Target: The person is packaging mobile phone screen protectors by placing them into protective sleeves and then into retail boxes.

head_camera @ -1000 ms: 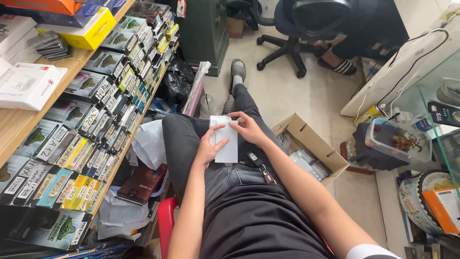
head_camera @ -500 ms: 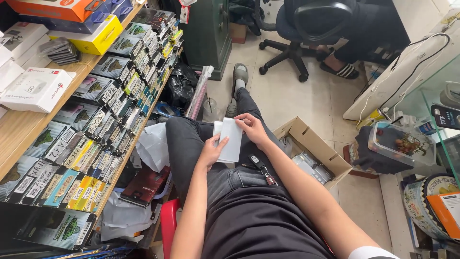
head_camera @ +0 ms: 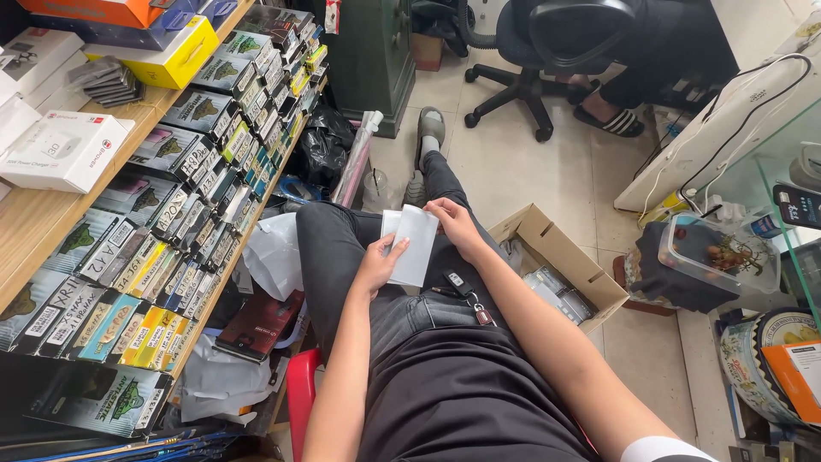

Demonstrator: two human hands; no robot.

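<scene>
Everything here is placed from the white packet (head_camera: 412, 245), a flat, smooth rectangular sleeve held over the lap of a seated person in dark jeans.

Far to its left a wooden shelf (head_camera: 51, 227) slopes down, its edge lined with tight rows of small glossy card boxes (head_camera: 171, 214). A crumpled white plastic bag (head_camera: 275, 254) fills the narrow gap between that shelf's edge and the person's knee.

The left hand (head_camera: 376, 263) grips the packet's lower left edge, fingers curled, thumb pressed on the front face. The right hand (head_camera: 455, 224) pinches the packet's upper right corner, fingers bent and closed on it.

Just below the packet a car key with a fob (head_camera: 466, 291) lies on the thigh. Right of it an open cardboard box (head_camera: 564, 265) crowds the outstretched leg. Beyond the packet, bare tiled floor (head_camera: 513, 171) runs to a black office chair (head_camera: 547, 51) where another person sits. Far right stands a glass counter (head_camera: 761, 162).
</scene>
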